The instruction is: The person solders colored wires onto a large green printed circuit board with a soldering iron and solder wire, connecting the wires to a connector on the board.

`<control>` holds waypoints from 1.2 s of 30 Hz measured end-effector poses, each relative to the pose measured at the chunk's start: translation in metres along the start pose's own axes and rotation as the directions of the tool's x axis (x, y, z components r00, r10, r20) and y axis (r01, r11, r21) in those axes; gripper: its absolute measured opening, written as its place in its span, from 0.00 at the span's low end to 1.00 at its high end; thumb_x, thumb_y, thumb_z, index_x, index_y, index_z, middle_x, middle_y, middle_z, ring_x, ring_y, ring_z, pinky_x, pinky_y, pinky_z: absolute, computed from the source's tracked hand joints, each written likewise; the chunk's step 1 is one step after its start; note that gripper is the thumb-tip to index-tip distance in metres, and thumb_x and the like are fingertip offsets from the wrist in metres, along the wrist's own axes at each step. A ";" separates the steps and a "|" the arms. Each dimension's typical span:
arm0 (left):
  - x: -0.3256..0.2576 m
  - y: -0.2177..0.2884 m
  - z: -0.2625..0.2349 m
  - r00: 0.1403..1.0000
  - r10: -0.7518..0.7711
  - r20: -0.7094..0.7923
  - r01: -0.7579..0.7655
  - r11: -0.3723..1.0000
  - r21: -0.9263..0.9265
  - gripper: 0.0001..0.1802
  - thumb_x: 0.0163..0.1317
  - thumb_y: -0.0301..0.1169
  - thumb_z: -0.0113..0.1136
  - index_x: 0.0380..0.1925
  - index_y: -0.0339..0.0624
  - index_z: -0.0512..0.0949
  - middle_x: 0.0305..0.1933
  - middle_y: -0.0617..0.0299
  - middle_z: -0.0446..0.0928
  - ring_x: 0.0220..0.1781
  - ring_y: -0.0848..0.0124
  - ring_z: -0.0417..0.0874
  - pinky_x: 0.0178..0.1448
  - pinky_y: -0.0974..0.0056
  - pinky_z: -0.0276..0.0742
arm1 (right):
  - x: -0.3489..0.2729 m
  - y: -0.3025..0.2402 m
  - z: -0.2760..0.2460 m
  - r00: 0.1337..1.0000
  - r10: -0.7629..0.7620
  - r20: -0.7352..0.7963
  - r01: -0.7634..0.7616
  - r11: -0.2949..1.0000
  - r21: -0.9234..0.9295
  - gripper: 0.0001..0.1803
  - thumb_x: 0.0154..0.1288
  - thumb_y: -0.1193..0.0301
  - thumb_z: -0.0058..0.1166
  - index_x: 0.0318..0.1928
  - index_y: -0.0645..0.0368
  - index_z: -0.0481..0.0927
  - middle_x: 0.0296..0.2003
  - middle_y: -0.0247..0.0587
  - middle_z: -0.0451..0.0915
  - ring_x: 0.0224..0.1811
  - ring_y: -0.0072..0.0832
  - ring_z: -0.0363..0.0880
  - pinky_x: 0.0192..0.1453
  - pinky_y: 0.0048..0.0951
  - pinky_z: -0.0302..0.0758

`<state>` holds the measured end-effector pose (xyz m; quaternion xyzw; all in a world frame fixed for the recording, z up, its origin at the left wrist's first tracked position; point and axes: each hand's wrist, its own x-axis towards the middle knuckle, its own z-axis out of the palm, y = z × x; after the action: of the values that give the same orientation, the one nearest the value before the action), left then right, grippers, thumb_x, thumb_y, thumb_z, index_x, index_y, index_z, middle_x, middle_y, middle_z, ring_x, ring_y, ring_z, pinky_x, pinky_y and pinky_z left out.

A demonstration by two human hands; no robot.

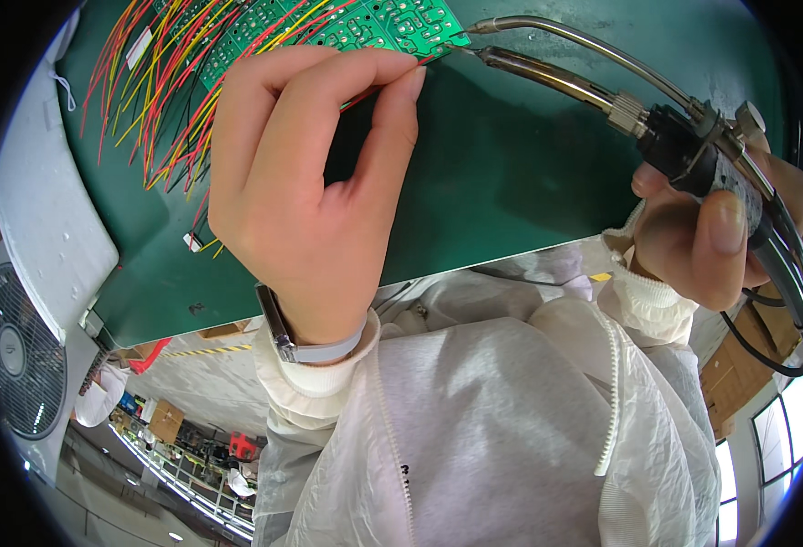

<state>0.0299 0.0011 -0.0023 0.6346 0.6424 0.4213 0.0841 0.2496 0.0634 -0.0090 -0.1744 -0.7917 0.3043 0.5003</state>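
Observation:
My left hand [315, 173] pinches a thin red wire [427, 59] between thumb and forefinger, right at the near corner of a green circuit board [410, 27]. In my right hand [711, 228] is a soldering iron [593, 94] with a curved metal solder feed tube [593, 55] clamped along it. The iron's tip and the tube's end both reach the board's right corner, close to the red wire's end; whether they touch is too small to tell. Many red, yellow and black wires [160, 100] fan out from the board's left part, behind my left hand.
The board lies on a green table mat [502, 182]. A white panel [50, 201] and a grey fan [25, 351] stand at the left. Black cable [775, 369] loops below the iron at the right. A small white connector [192, 242] hangs on wires near the mat's front.

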 end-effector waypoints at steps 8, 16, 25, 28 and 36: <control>0.002 0.004 -0.002 1.000 -0.025 0.013 0.025 0.999 0.037 0.07 0.45 0.18 0.65 0.26 0.38 0.79 0.28 0.65 0.76 0.27 0.80 0.72 0.27 0.78 0.62 | 0.000 0.002 -0.001 0.999 -0.040 -0.013 0.041 0.999 0.017 0.12 0.53 0.75 0.47 0.37 0.71 0.68 0.29 0.51 0.75 0.18 0.33 0.80 0.16 0.23 0.75; 0.002 0.003 -0.002 0.999 -0.044 0.015 0.043 0.999 0.029 0.07 0.45 0.19 0.65 0.26 0.38 0.79 0.28 0.66 0.76 0.26 0.82 0.70 0.27 0.79 0.60 | -0.011 -0.003 0.000 0.990 -0.029 -0.139 0.001 0.980 -0.199 0.14 0.52 0.74 0.46 0.38 0.73 0.68 0.23 0.52 0.76 0.17 0.32 0.79 0.17 0.23 0.76; 0.000 0.000 0.000 1.000 -0.015 -0.006 0.015 1.000 -0.006 0.07 0.45 0.18 0.65 0.27 0.37 0.80 0.29 0.64 0.75 0.28 0.78 0.74 0.31 0.76 0.68 | 0.006 -0.012 0.005 0.992 0.071 -0.107 -0.084 0.989 -0.121 0.15 0.52 0.74 0.44 0.40 0.72 0.67 0.19 0.54 0.76 0.16 0.32 0.78 0.18 0.25 0.76; 0.000 -0.001 0.000 1.000 0.007 -0.002 -0.007 1.000 0.001 0.08 0.45 0.18 0.65 0.27 0.38 0.80 0.29 0.64 0.75 0.29 0.77 0.74 0.31 0.76 0.69 | 0.004 -0.015 0.013 0.990 0.084 -0.111 -0.089 0.995 -0.040 0.16 0.52 0.74 0.46 0.41 0.71 0.67 0.20 0.55 0.76 0.16 0.33 0.78 0.20 0.27 0.77; 0.000 0.000 0.000 1.000 0.016 -0.005 -0.016 0.997 0.073 0.08 0.43 0.19 0.66 0.26 0.39 0.80 0.28 0.64 0.75 0.28 0.77 0.74 0.31 0.75 0.68 | -0.002 -0.018 -0.003 0.979 0.184 0.087 -0.194 0.973 0.126 0.28 0.47 0.74 0.65 0.47 0.67 0.66 0.30 0.57 0.76 0.27 0.37 0.80 0.29 0.31 0.79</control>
<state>0.0298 0.0011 -0.0023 0.6412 0.6524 0.4001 0.0557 0.2532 0.0494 0.0029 -0.2034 -0.7675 0.4092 0.4496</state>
